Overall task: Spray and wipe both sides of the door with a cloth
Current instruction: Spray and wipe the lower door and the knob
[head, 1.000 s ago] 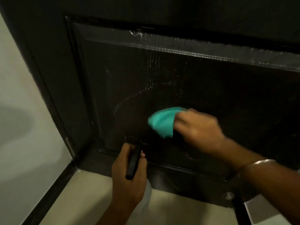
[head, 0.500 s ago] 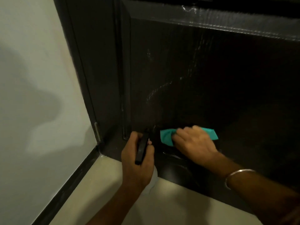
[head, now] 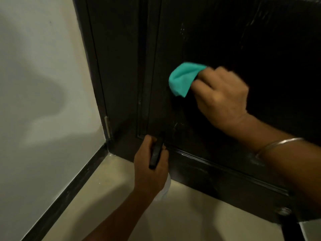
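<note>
The dark brown door (head: 217, 40) fills the upper right, with wet streaks on its lower panel. My right hand (head: 220, 100) presses a teal cloth (head: 184, 78) flat against the panel, near its left moulding. Lower down, my left hand (head: 151, 164) is closed around a spray bottle (head: 157, 152); its black head points at the door's bottom rail, and the pale bottle body shows only a little under my palm. A metal bangle sits on my right wrist.
A pale wall (head: 43, 84) with a black skirting strip (head: 69, 188) meets the door frame at the left. A metal hinge (head: 107, 126) sits low on the frame. Beige floor (head: 182, 214) lies below. A round metal fitting (head: 283, 210) is at the door's lower right.
My right hand has carried the cloth up from the panel's bottom edge to higher on the panel. The left hand with the bottle stays near the bottom rail. The view shifted slightly.
</note>
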`<state>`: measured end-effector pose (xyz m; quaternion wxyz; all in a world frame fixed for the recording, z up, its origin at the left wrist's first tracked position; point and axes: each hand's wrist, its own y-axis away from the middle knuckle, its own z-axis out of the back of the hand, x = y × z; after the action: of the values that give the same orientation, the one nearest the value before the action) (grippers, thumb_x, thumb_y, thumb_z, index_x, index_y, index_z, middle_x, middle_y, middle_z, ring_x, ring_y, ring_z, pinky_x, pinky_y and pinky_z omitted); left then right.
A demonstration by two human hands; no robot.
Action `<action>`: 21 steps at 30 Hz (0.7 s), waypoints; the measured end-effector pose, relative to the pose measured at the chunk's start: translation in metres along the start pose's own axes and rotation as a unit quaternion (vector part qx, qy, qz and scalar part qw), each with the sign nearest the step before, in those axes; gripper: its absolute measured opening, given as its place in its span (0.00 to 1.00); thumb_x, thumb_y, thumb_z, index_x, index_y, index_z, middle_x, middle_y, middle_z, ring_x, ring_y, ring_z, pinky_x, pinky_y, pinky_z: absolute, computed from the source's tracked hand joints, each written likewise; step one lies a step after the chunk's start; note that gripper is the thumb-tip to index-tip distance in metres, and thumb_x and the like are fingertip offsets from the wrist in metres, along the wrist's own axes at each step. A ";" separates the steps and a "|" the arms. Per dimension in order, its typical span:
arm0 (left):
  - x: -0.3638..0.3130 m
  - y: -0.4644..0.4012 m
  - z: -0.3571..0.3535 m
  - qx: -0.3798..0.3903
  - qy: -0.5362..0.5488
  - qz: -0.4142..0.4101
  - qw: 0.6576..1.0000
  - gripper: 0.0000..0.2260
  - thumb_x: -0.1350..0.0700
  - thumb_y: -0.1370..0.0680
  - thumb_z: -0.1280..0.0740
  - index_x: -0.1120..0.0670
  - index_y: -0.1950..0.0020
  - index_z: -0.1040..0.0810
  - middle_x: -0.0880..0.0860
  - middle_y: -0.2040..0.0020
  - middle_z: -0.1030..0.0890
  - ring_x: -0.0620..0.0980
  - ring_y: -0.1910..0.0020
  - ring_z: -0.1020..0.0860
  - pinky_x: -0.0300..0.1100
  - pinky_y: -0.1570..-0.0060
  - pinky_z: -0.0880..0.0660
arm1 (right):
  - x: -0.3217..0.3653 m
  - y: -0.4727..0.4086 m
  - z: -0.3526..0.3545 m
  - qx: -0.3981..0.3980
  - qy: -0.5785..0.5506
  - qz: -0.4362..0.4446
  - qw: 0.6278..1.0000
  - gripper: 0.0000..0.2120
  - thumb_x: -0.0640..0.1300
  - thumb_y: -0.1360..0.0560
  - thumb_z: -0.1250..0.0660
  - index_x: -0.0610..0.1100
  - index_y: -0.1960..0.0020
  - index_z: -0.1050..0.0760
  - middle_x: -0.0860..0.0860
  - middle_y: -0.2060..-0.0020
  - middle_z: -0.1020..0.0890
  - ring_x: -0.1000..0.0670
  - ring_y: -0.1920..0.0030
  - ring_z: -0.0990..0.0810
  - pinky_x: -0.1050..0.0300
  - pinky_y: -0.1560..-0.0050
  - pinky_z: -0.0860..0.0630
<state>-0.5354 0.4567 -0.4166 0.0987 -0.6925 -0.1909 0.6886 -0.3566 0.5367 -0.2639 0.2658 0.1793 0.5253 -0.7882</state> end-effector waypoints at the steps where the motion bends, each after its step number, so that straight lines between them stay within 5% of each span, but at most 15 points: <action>1: 0.002 0.000 0.001 0.007 -0.003 0.005 1.000 0.03 0.61 0.22 0.34 0.60 0.50 0.24 0.55 0.61 0.23 0.48 0.64 0.23 0.33 0.63 0.25 | 0.019 0.024 -0.009 0.048 -0.040 0.014 0.998 0.07 0.43 0.17 0.33 0.43 0.43 0.18 0.44 0.50 0.17 0.43 0.56 0.22 0.48 0.60 0.29; 4: 0.011 0.004 0.006 0.025 -0.021 0.012 0.999 0.03 0.58 0.21 0.34 0.55 0.48 0.24 0.52 0.59 0.22 0.51 0.62 0.22 0.40 0.62 0.23 | 0.067 0.104 -0.026 0.320 -0.133 0.082 0.935 0.17 0.47 0.22 0.28 0.47 0.33 0.22 0.45 0.38 0.22 0.43 0.43 0.24 0.48 0.49 0.26; 7: 0.022 0.009 0.015 0.025 -0.030 0.028 0.999 0.04 0.55 0.22 0.34 0.51 0.47 0.23 0.49 0.56 0.21 0.51 0.59 0.20 0.37 0.60 0.21 | 0.078 0.142 -0.027 0.454 -0.102 0.213 0.859 0.22 0.47 0.23 0.30 0.47 0.30 0.25 0.45 0.30 0.27 0.41 0.33 0.29 0.45 0.39 0.28; 10: 0.031 0.017 0.020 0.020 -0.036 0.023 0.999 0.08 0.51 0.22 0.35 0.53 0.47 0.23 0.49 0.58 0.21 0.51 0.60 0.20 0.41 0.60 0.21 | 0.048 0.093 -0.026 0.316 -0.095 0.270 0.905 0.13 0.46 0.23 0.32 0.49 0.40 0.18 0.46 0.40 0.21 0.43 0.42 0.26 0.48 0.48 0.30; 12: 0.033 0.020 0.021 0.006 -0.042 0.024 0.999 0.06 0.52 0.22 0.34 0.52 0.49 0.23 0.50 0.59 0.21 0.51 0.62 0.20 0.45 0.61 0.21 | 0.025 0.039 -0.026 0.165 -0.057 0.223 0.959 0.09 0.45 0.19 0.37 0.48 0.43 0.19 0.47 0.45 0.21 0.43 0.47 0.28 0.48 0.53 0.34; 15: 0.034 0.021 0.026 -0.016 -0.050 0.025 0.998 0.02 0.51 0.21 0.35 0.46 0.50 0.24 0.50 0.60 0.20 0.50 0.63 0.20 0.41 0.63 0.21 | 0.017 -0.026 -0.030 0.032 0.026 0.137 0.990 0.11 0.45 0.14 0.42 0.48 0.41 0.20 0.47 0.46 0.19 0.43 0.48 0.22 0.49 0.55 0.31; 18: 0.036 0.021 0.036 -0.028 -0.075 0.012 0.997 0.05 0.57 0.20 0.34 0.45 0.51 0.25 0.48 0.61 0.21 0.48 0.65 0.21 0.33 0.66 0.25 | 0.043 -0.027 -0.049 0.002 0.031 0.085 0.996 0.10 0.43 0.15 0.39 0.46 0.42 0.18 0.46 0.47 0.18 0.45 0.49 0.22 0.52 0.56 0.30; 21: 0.038 0.022 0.051 -0.035 -0.102 -0.003 0.994 0.02 0.60 0.21 0.34 0.54 0.52 0.24 0.50 0.61 0.22 0.49 0.66 0.23 0.35 0.68 0.26 | 0.089 0.005 -0.072 0.100 -0.038 0.096 0.990 0.09 0.45 0.18 0.33 0.45 0.40 0.20 0.45 0.45 0.21 0.43 0.47 0.24 0.50 0.54 0.27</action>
<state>-0.5844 0.4458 -0.4614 0.0566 -0.6211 -0.2256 0.7484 -0.4235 0.5810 -0.3452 0.3406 0.2243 0.4142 -0.8137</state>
